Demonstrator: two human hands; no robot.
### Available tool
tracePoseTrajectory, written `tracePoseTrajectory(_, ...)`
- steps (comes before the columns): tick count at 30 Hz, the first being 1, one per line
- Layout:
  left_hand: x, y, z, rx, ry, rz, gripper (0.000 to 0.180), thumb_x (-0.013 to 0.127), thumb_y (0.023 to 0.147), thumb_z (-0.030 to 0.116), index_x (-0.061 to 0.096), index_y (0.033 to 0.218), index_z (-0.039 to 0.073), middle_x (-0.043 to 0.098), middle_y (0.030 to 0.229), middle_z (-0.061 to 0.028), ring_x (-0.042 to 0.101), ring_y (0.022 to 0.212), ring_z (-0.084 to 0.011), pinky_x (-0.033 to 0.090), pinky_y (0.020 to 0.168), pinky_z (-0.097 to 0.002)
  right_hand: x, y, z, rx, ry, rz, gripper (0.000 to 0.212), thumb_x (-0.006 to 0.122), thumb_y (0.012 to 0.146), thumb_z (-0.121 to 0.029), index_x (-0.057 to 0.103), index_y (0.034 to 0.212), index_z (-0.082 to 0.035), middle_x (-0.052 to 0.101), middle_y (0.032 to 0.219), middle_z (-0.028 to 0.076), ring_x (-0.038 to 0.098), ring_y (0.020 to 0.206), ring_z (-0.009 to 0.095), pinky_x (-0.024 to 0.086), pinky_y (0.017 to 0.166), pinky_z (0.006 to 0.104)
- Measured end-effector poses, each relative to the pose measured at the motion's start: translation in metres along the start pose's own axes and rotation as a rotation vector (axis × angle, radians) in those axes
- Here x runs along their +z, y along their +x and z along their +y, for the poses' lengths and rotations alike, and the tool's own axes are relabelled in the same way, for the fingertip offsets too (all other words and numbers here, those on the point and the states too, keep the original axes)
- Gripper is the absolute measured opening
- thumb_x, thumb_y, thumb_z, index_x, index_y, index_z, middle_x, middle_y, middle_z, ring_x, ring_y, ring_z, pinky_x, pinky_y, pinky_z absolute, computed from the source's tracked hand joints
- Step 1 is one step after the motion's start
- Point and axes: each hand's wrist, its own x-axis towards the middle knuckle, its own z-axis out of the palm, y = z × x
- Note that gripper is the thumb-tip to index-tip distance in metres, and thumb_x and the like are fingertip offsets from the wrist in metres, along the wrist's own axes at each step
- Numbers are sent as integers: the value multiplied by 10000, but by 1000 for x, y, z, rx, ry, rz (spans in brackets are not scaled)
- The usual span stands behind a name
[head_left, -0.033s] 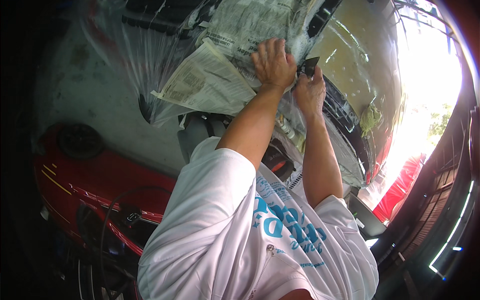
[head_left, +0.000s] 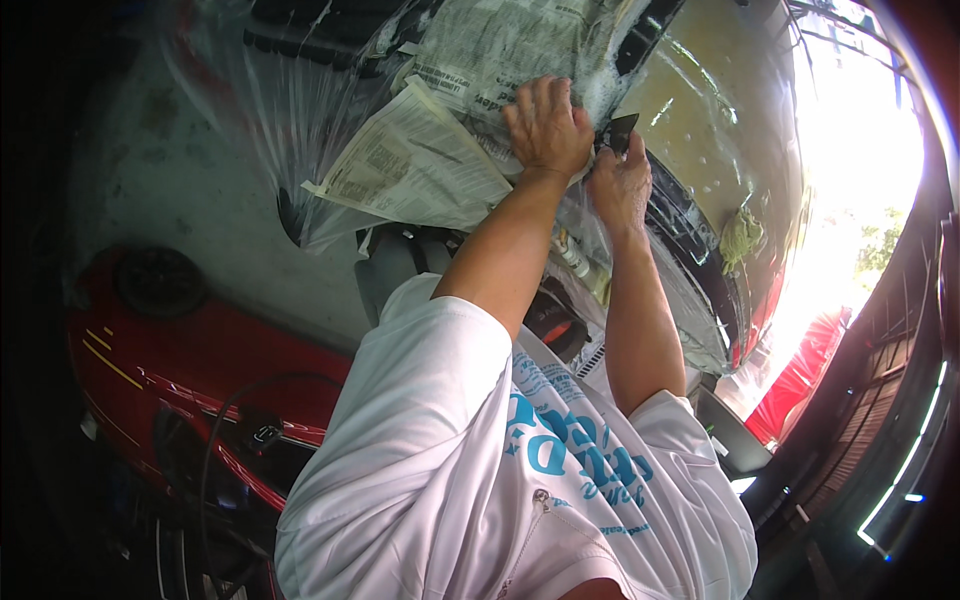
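My left hand [head_left: 548,130] lies with its palm down and fingers forward on newspaper [head_left: 505,45] that covers part of a vehicle. A loose flap of newspaper [head_left: 410,165] hangs to its left. Just to the right, my right hand [head_left: 622,188] grips a thin, dark flat piece [head_left: 623,127] with a pointed corner; I cannot tell whether it is sandpaper or a scraper. It sits at the black edge strip [head_left: 680,222] beside a tan, wet-looking car panel [head_left: 715,110]. Whitish suds or residue shows just beyond my hands.
A crumpled yellowish cloth [head_left: 741,238] rests on the panel's lower part. See-through plastic sheeting [head_left: 235,100] drapes at the upper left. A red car [head_left: 230,345] stands at the lower left. Below my arms are a grey stool-like object [head_left: 388,268] and a dark, orange-marked item [head_left: 556,322].
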Motion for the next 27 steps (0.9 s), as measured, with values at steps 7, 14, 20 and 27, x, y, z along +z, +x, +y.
tracePoseTrajectory(7,0,6,0,21,9,-25,422,710,827,209,644,1233,115,624,1331,-72,512,1316,-305,388,1013,-515,5,6,4,-47,52,54,500,582,913,-200,607,1351,39,741,1077,309,722,1059,464,534,951,507)
tracePoseTrajectory(14,0,5,-2,30,22,-8,428,714,806,209,651,1219,117,624,1324,-70,517,1305,-304,397,993,-518,2,3,-17,-6,-46,33,558,586,923,-153,539,1432,71,736,1085,329,724,1057,485,544,958,521)
tracePoseTrajectory(20,5,4,-4,33,43,8,443,713,784,211,664,1215,122,626,1315,-59,523,1299,-295,402,983,-513,18,0,-13,36,60,101,549,564,927,-137,521,1420,103,718,1050,371,714,1034,512,543,950,550)
tracePoseTrajectory(27,0,6,4,5,58,-46,436,701,830,216,649,1253,128,614,1352,-57,497,1332,-288,371,1037,-502,2,28,-4,-92,-57,81,516,599,920,-186,584,1361,82,728,1088,344,709,1063,495,527,976,528)
